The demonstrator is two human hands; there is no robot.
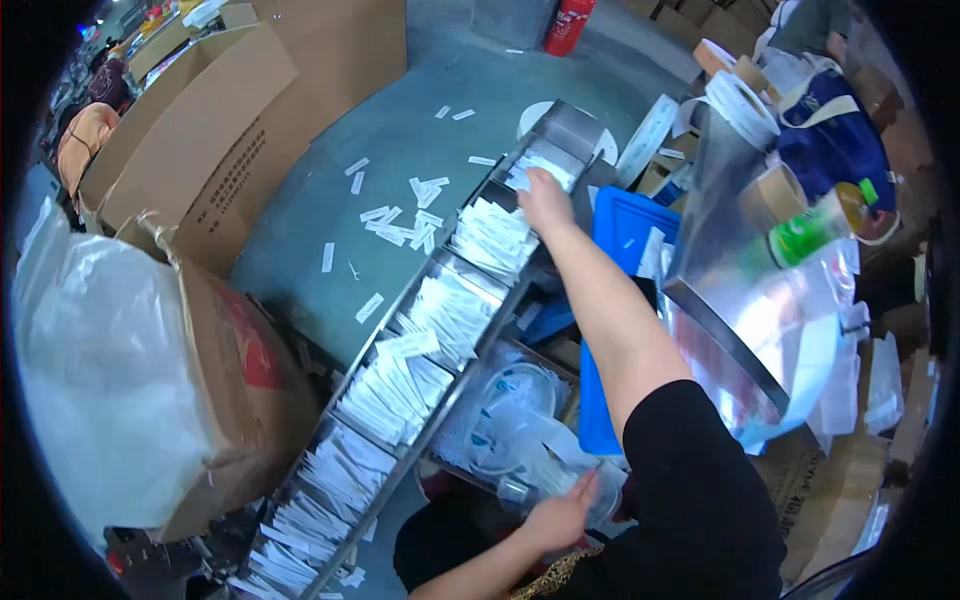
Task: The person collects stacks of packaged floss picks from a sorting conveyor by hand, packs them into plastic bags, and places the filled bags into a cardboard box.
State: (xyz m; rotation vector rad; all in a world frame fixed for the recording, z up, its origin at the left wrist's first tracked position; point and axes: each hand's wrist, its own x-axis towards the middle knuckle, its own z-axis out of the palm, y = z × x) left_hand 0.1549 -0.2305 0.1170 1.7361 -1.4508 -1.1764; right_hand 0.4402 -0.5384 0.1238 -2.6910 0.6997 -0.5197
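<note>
White packets point(540, 170) under right hand point(545, 200); left hand point(560, 515) holds clear bag point(535, 425).

A grey-green concrete floor point(400, 150) spreads ahead, littered with small white slips point(400, 225). Large brown cardboard boxes point(200, 150) stand along the left, a red fire extinguisher point(568, 25) at the far end, and a shiny metal table point(720, 230) on the right.

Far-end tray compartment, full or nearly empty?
Nearly empty: the far compartment shows bare metal, a few white slips under the right hand.
</note>
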